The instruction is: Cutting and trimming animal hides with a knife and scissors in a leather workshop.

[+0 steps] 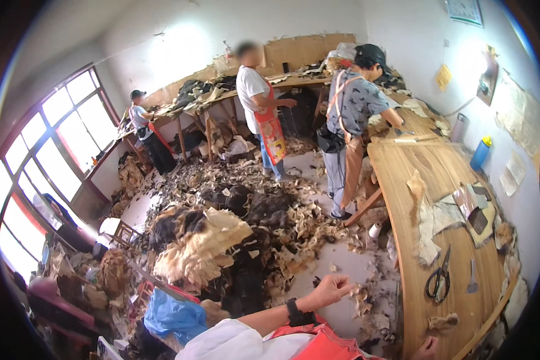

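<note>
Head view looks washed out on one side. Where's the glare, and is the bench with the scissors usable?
Head view: the windows blow out white at left, the wall above glares; edges bend near the rim; the wooden bench and scissors read clearly; the left hand is sharp; the right hand is cut by the frame.

Left hand (332, 290) loosely curled, raised

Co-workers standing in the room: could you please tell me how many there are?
3. One by the window; one in a white shirt and red apron at the back bench; one in a cap at the long wooden table. Others may be hidden.
</note>
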A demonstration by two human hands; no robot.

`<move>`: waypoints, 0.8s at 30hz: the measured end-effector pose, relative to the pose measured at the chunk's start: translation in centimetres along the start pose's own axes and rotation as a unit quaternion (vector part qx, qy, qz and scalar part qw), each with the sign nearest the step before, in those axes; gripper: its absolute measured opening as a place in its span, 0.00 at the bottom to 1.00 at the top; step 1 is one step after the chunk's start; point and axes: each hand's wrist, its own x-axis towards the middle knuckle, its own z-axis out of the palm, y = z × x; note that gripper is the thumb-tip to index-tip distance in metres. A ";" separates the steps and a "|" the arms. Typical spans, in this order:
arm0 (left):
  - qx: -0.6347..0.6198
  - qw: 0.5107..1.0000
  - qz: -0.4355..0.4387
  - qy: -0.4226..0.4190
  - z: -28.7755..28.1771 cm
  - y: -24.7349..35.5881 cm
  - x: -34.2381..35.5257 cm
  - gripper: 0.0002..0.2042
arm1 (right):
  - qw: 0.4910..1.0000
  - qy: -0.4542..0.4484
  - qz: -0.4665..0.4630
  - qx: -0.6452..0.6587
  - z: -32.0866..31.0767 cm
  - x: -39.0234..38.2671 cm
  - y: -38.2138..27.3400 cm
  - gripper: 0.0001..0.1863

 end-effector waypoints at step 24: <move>0.001 0.999 0.018 -0.042 -11.2 -2.7 3.5 0.21 | 0.968 0.134 0.049 -0.207 0.1 0.4 4.3 0.20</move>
